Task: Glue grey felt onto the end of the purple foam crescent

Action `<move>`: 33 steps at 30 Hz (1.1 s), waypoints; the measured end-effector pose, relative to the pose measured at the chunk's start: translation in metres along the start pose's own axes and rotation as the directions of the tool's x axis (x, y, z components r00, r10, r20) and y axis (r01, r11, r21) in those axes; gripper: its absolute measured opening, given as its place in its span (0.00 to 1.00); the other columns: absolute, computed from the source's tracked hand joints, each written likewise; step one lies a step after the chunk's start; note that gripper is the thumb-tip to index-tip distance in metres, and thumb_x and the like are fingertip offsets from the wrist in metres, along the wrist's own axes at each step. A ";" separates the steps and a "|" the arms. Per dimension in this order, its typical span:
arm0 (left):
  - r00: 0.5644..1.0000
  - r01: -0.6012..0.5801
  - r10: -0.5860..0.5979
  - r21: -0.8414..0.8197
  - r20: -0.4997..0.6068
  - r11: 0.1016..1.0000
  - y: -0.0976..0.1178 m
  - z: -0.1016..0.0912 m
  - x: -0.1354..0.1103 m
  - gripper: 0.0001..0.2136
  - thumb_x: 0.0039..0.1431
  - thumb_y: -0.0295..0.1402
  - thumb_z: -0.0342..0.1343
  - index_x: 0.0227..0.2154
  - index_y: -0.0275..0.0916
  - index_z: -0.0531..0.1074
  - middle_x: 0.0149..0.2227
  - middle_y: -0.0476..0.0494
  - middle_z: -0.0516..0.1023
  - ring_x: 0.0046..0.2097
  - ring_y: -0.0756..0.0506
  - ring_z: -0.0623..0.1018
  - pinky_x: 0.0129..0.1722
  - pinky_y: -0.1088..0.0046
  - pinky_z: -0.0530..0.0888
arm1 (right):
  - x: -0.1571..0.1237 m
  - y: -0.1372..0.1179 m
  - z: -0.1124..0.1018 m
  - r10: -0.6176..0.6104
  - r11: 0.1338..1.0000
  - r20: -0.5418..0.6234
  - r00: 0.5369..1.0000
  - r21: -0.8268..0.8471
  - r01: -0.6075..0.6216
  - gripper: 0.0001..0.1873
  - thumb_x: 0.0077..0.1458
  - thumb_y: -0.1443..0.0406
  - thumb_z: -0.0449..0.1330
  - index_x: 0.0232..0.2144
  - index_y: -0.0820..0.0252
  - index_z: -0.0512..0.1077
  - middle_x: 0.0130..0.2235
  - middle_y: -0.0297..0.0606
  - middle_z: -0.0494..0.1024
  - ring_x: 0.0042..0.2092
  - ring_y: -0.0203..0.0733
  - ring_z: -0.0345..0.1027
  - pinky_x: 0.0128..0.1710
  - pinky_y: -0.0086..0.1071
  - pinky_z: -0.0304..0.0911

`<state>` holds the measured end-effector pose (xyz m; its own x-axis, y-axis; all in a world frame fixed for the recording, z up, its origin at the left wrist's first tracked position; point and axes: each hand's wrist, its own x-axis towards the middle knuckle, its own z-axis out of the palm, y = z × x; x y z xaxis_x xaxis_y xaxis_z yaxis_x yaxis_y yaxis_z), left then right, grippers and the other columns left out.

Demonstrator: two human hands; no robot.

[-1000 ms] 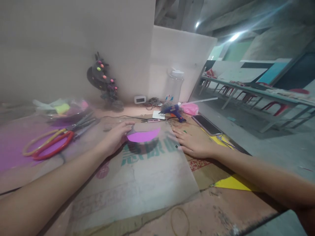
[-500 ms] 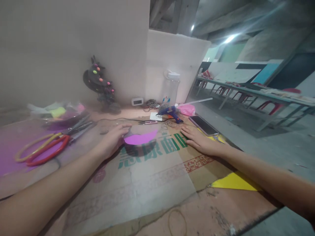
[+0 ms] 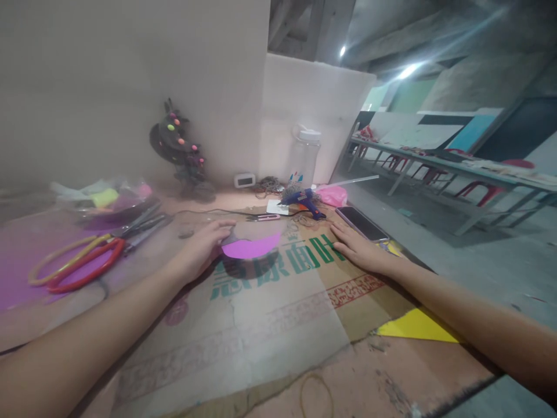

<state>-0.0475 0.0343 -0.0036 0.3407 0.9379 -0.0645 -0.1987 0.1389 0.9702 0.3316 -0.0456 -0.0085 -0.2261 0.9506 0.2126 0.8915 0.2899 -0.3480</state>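
My left hand is closed on the left end of a curved purple sheet piece, which has a dark grey edge near the fingers. The piece is held just above the cardboard and casts a shadow on it. My right hand lies palm down on the printed cardboard, fingers stretched out and holding nothing. Close beyond it is a phone. A blue glue gun rests behind, between the two hands, with thread snips to its left.
Red-and-yellow-handled scissors lie on a purple sheet at left, before a plastic bag. A dark ornament with coloured dots, a small clock and a clear bottle stand at the back. A yellow sheet sits right.
My right hand has slid slightly to the right over the cardboard. My left hand keeps its hold on the purple piece. The whole view has shifted a little.
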 end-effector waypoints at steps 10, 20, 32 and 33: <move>1.000 0.000 0.000 -0.010 0.003 1.000 0.001 0.002 -0.001 0.15 0.48 0.28 0.58 0.41 0.37 0.70 0.29 0.50 0.75 0.30 0.50 0.75 0.29 0.78 0.69 | -0.011 -0.011 -0.016 0.000 0.945 0.049 0.999 0.326 -0.016 0.34 0.61 0.45 0.43 0.52 0.62 0.71 0.55 0.53 0.71 0.58 0.54 0.63 0.59 0.52 0.54; 1.000 -0.010 0.009 0.011 0.022 1.000 -0.001 -0.001 0.000 0.15 0.49 0.29 0.59 0.41 0.38 0.70 0.29 0.50 0.74 0.32 0.49 0.76 0.30 0.77 0.69 | -0.006 -0.049 0.000 -0.153 0.900 0.175 0.973 0.432 0.064 0.32 0.65 0.49 0.38 0.50 0.62 0.73 0.50 0.50 0.76 0.50 0.48 0.71 0.53 0.47 0.63; 1.000 0.016 -0.016 0.004 0.007 1.000 0.003 0.004 -0.002 0.15 0.48 0.28 0.57 0.42 0.38 0.69 0.28 0.50 0.74 0.30 0.49 0.76 0.29 0.77 0.69 | -0.016 -0.062 -0.004 -0.328 0.786 0.323 0.888 0.615 0.066 0.42 0.61 0.43 0.31 0.49 0.63 0.73 0.42 0.49 0.80 0.49 0.49 0.73 0.50 0.46 0.65; 1.000 0.015 -0.015 0.012 0.004 1.000 0.003 0.004 -0.002 0.15 0.48 0.28 0.57 0.42 0.38 0.69 0.28 0.50 0.75 0.30 0.49 0.76 0.30 0.77 0.70 | -0.016 -0.063 -0.005 -0.273 0.795 0.276 0.921 0.604 0.055 0.40 0.62 0.44 0.31 0.51 0.61 0.72 0.45 0.49 0.79 0.50 0.48 0.72 0.51 0.46 0.64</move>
<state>-0.0454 0.0318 0.0003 0.3476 0.9344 -0.0783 -0.1823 0.1493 0.9718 0.2808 -0.0794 0.0151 -0.5605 0.8272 0.0385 0.4598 0.3496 -0.8163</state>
